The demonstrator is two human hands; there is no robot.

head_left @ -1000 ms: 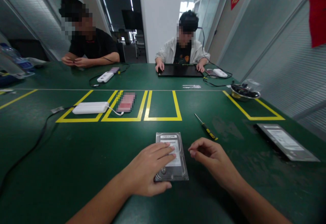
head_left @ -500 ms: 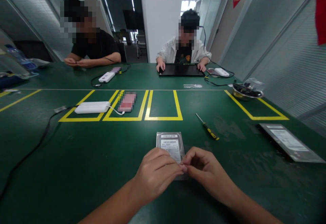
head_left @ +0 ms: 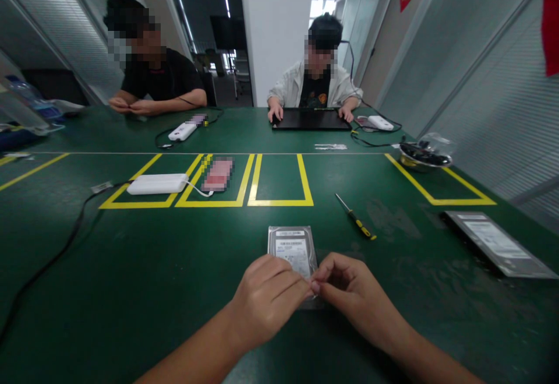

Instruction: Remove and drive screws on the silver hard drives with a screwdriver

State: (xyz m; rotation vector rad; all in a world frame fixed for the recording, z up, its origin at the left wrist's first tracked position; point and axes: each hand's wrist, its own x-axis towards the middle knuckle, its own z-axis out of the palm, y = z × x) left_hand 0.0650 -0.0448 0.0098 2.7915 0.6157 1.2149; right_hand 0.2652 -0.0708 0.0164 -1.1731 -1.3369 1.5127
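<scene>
A silver hard drive (head_left: 293,248) with a white printed label lies flat on the green table in front of me. Over its lower part, my left hand (head_left: 268,291) is closed, the thumb and fingers pinched together near the drive's right edge. There my right hand (head_left: 349,291) meets it, with thumb and index finger also pinched. The fingertips of both hands touch; whatever is between them is too small or hidden to make out. Beyond my right hand rests a screwdriver (head_left: 358,224) with a yellow and black handle.
At the right lies another silver drive-like unit (head_left: 498,244) with a label. Yellow tape (head_left: 279,203) marks boxes on the table. A white power bank (head_left: 157,184) and a pink phone (head_left: 218,174) sit left. Behind are a metal bowl (head_left: 425,162), a black panel (head_left: 311,119) and two people.
My left hand has shifted very slightly at the pinch. The drive, screwdriver and other things on the table stay where they were.
</scene>
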